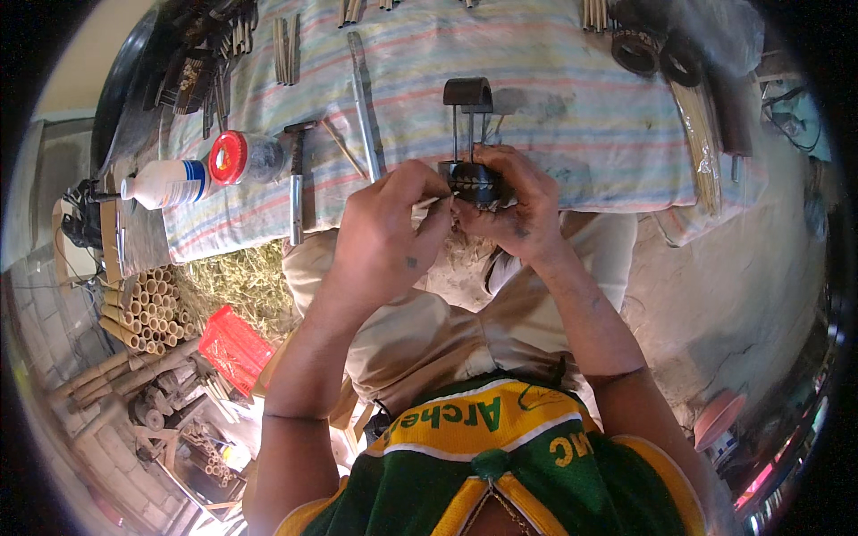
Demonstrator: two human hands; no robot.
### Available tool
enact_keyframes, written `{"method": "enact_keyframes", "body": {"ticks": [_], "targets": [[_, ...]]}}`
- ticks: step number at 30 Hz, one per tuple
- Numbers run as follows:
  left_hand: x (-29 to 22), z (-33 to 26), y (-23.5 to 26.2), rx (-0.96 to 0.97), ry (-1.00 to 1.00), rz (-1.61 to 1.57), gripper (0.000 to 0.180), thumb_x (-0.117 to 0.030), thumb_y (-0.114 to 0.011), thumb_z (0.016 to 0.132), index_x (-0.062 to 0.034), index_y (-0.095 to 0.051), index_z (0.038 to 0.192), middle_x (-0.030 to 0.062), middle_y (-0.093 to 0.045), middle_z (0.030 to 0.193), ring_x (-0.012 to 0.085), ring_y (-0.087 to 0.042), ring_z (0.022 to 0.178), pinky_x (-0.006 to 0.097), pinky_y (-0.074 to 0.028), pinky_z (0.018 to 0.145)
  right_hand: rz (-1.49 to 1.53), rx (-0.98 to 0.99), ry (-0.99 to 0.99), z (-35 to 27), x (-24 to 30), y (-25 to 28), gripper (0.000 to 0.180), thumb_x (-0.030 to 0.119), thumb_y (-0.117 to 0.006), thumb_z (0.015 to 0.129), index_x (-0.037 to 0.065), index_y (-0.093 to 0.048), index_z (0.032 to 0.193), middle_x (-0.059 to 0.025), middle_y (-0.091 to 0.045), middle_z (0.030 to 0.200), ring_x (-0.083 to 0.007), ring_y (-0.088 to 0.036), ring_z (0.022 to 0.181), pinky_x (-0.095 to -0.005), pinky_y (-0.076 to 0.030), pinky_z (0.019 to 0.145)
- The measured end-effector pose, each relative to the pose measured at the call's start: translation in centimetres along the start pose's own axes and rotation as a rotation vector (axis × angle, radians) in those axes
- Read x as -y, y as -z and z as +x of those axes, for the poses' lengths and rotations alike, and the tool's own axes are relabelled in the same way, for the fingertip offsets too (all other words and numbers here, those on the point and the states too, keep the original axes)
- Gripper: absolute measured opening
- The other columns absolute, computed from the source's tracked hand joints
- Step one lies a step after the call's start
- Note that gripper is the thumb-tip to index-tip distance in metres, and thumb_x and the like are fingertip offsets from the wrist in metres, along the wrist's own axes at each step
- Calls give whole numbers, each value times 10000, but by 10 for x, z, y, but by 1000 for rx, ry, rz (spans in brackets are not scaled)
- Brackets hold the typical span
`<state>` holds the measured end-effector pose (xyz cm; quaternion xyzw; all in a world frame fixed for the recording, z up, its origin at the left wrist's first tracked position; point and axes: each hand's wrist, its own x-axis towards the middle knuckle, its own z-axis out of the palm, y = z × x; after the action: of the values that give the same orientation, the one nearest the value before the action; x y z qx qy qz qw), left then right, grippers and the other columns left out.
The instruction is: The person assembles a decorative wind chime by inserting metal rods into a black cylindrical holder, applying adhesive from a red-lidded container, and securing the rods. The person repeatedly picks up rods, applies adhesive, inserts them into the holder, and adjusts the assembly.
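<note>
My right hand (523, 205) is wrapped round the lower block of a dark piece (474, 183) with a pale leaf-like pattern on its face. Two thin posts rise from that block to a curved dark cap (467, 91). Close against the block's left side, my left hand (393, 228) is closed in a pinch; whatever lies between its fingertips is too small to make out. To its left on the cloth lie a hammer (298, 183) with a silvery handle, a thin wooden stick (344, 149) and a long metal bar (363, 107).
A striped cloth (572, 125) covers the table. A red-lidded jar (259, 159) and a white bottle (170, 184) stand at the left. Dark rings (635, 52) and bundled thin sticks (695, 143) lie at the right. Cut bamboo tubes (154, 308) are stacked lower left, near a red bag (234, 348).
</note>
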<state>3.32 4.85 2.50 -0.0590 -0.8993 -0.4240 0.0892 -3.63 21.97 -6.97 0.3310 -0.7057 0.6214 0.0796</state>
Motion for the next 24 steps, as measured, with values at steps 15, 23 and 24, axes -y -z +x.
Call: {"method": "enact_keyframes", "body": {"ticks": [15, 23, 24], "targets": [[-21, 17, 3, 236, -25, 232, 187, -34, -626, 821, -25, -527, 979, 172, -582, 857, 405, -623, 788, 486, -500, 663, -21, 45, -108, 2, 8, 2, 539, 287, -878, 664, 25, -660, 1081, -160, -677, 1041, -366, -660, 948, -423, -536, 824], [-35, 2, -15, 173, -162, 537, 228, -63, -621, 761, -34, -474, 934, 148, -569, 840, 335, -636, 778, 442, -539, 672, -58, 66, -151, -2, 6, 2, 553, 296, -861, 702, 27, -643, 1134, -162, -678, 1040, -371, -662, 969, -423, -541, 838], [-35, 1, -17, 166, -160, 548, 229, -63, -618, 759, -37, -471, 934, 145, -565, 838, 335, -634, 779, 444, -537, 665, -68, 73, -158, -2, 6, 3, 551, 294, -858, 707, 27, -642, 1139, -163, -677, 1036, -372, -662, 968, -423, -542, 837]]}}
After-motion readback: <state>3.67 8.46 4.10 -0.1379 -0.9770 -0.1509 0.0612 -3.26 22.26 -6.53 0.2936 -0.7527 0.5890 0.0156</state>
